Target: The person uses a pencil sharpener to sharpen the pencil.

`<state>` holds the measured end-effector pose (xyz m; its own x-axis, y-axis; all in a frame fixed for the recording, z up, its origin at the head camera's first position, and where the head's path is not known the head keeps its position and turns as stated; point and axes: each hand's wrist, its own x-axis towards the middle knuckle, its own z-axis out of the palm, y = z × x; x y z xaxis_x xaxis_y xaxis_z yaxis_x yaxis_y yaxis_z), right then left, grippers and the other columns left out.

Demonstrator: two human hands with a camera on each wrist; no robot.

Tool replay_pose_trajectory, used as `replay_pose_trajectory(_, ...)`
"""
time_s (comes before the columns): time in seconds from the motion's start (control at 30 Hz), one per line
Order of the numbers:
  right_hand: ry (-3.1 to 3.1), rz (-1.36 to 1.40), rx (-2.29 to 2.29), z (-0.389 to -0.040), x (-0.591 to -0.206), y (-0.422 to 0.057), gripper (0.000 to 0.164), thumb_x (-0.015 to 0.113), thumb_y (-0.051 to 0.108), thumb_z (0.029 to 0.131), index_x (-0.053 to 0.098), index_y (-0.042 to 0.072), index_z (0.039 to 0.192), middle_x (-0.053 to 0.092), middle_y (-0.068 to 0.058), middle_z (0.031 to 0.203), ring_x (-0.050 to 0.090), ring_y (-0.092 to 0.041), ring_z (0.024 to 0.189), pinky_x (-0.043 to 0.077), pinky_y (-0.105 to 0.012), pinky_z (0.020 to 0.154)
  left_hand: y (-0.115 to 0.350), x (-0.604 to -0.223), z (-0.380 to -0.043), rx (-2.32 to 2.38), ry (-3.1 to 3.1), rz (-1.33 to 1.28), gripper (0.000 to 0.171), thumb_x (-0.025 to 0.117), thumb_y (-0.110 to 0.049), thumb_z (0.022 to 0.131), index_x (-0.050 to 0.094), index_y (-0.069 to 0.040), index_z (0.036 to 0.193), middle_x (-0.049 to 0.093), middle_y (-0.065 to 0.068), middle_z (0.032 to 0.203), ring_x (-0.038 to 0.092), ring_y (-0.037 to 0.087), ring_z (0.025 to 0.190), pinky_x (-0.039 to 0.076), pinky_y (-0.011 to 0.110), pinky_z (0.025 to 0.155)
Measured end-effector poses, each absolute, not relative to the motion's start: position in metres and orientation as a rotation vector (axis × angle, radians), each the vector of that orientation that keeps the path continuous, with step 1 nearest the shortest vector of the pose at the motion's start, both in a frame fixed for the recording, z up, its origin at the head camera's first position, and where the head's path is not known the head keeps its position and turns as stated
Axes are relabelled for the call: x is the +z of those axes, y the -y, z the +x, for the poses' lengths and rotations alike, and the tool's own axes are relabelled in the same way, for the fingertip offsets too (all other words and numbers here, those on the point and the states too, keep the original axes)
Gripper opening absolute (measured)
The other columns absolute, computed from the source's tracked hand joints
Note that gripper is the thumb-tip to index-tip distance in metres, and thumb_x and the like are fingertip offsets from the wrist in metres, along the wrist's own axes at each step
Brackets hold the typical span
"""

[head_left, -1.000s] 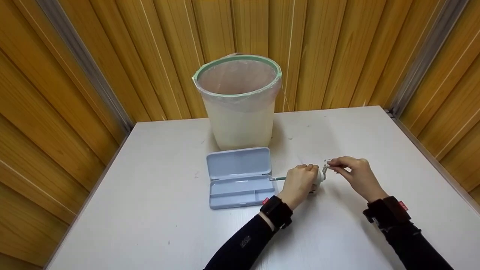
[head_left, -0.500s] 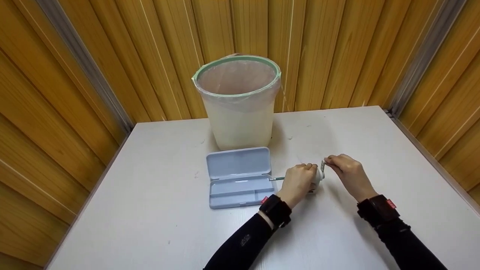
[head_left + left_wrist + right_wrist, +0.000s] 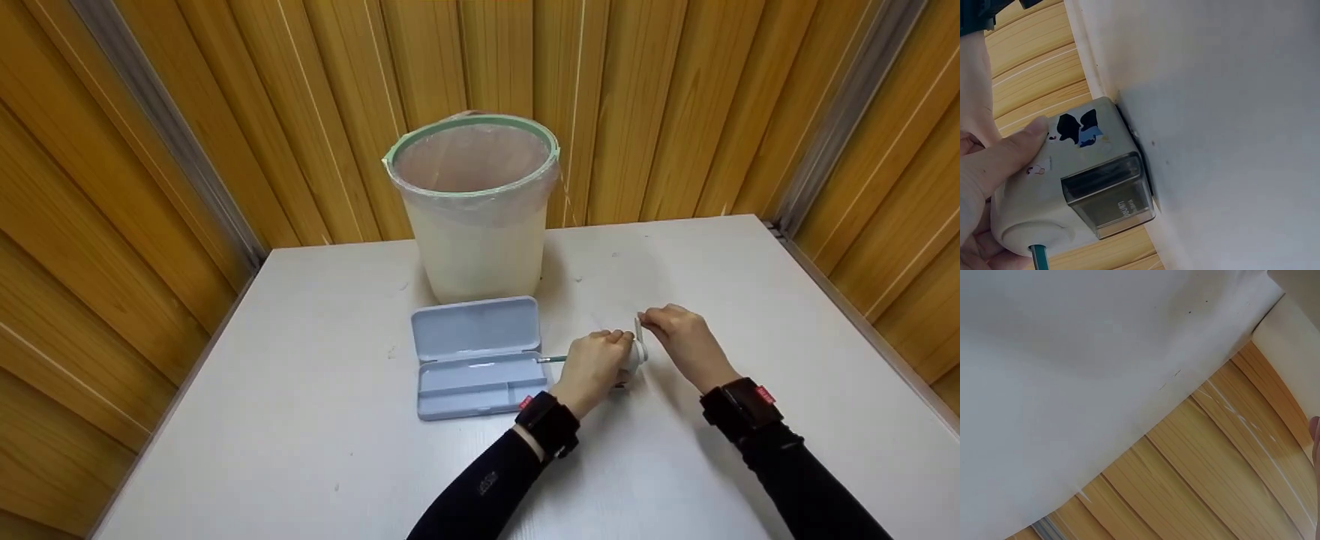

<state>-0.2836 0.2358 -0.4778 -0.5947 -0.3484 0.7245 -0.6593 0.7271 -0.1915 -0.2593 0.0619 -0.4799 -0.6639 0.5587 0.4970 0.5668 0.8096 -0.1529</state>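
Note:
My left hand [image 3: 595, 367] grips a white crank pencil sharpener [image 3: 1050, 191] that stands on the table. Its thumb lies over the top beside stickers in the left wrist view, and a dark clear shavings drawer [image 3: 1112, 197] shows. A green pencil [image 3: 1040, 259] sticks out of the sharpener's hole, with its other end by the pencil case. My right hand [image 3: 684, 345] pinches the end of the crank handle [image 3: 639, 328], which points up. Only a sliver of that hand appears at the edge of the right wrist view.
Left of the sharpener lies an open light-blue pencil case [image 3: 476, 386] with divided compartments. Behind it stands a tall bin [image 3: 484, 247] with a green rim and a plastic liner. Wood-patterned walls enclose the white table [image 3: 300, 360] at the back and sides.
The right hand has shifted left and slightly up, bringing the crank handle from a right-leaning position to nearly upright. The left hand, sharpener and pencil stay about where they were.

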Motion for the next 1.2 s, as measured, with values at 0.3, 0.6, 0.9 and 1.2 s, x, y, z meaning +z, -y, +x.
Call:
replay_pose_trajectory(0.3, 2.516, 0.681, 0.654, -0.292, -0.489, -0.235, 0.005, 0.070, -0.006, 0.081, 0.072, -0.004, 0.085, 0.071, -0.018, 0.080, 0.070, -0.033, 0.074, 0.058, -0.042, 0.067, -0.064, -0.479, -0.257, -0.059, 2.493, -0.829, 0.046, 0.086, -0.036, 0.071, 0.070, -0.019, 0.110, 0.074, -0.009, 0.101, 0.070, 0.006, 0.086, 0.056, 0.020, 0.069)
replay_pose_trajectory(0.6, 2.647, 0.693, 0.658, -0.297, -0.480, -0.234, 0.003, 0.072, -0.002, 0.081, 0.070, -0.003, 0.079, 0.072, -0.016, 0.078, 0.066, -0.030, 0.070, 0.055, -0.042, 0.067, -0.063, -0.478, -0.257, -0.041, 2.528, -0.822, 0.047, 0.085, -0.037, 0.072, 0.069, -0.019, 0.113, 0.074, -0.010, 0.103, 0.069, 0.006, 0.086, 0.057, 0.020, 0.068)
replay_pose_trajectory(0.9, 2.810, 0.758, 0.660, -0.307, -0.463, -0.230, 0.007, 0.074, -0.004, 0.078, 0.071, 0.000, 0.072, 0.069, -0.011, 0.069, 0.055, -0.017, 0.062, 0.045, -0.026, 0.061, -0.062, -0.478, -0.260, -0.064, 2.522, -0.819, 0.043, 0.085, -0.034, 0.074, 0.070, -0.019, 0.111, 0.073, -0.010, 0.099, 0.069, 0.007, 0.082, 0.057, 0.020, 0.066)
replay_pose_trajectory(1.2, 2.998, 0.806, 0.729, -0.314, -0.456, -0.235, 0.010, 0.070, -0.010, 0.079, 0.070, -0.003, 0.071, 0.066, -0.009, 0.062, 0.055, -0.012, 0.056, 0.043, -0.020, 0.053, -0.064, -0.479, -0.258, -0.052, 2.533, -0.811, 0.042, 0.086, -0.039, 0.071, 0.067, -0.020, 0.103, 0.072, -0.011, 0.096, 0.069, 0.007, 0.080, 0.056, 0.020, 0.065)
